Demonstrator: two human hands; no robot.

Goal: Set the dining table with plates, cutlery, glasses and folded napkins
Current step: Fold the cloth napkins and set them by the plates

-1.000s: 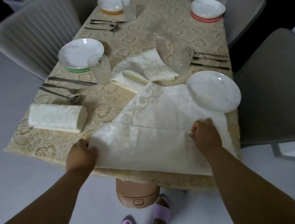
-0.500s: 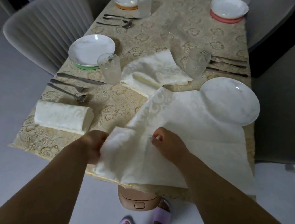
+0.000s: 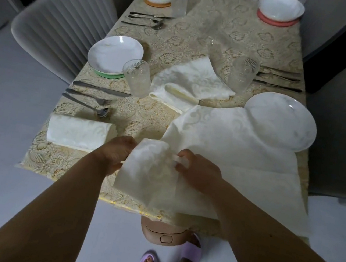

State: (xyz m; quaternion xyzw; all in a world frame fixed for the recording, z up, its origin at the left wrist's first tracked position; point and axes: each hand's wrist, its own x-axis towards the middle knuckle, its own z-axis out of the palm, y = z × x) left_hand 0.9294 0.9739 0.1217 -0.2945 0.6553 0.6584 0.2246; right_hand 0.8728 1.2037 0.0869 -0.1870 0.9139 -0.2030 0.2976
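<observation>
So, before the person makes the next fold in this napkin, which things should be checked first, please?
1. Left hand grips the open napkin at its left edge: ok.
2. Right hand pinches the cloth near the middle: ok.
3. Near white plate clear of the cloth: not ok, the napkin touches or overlaps its rim.
4. Cloth wholly on the table: not ok, its near edge hangs over.
5. Folded napkin at the left setting: ok.
6. Edges aligned: cannot tell, blurred.
</observation>
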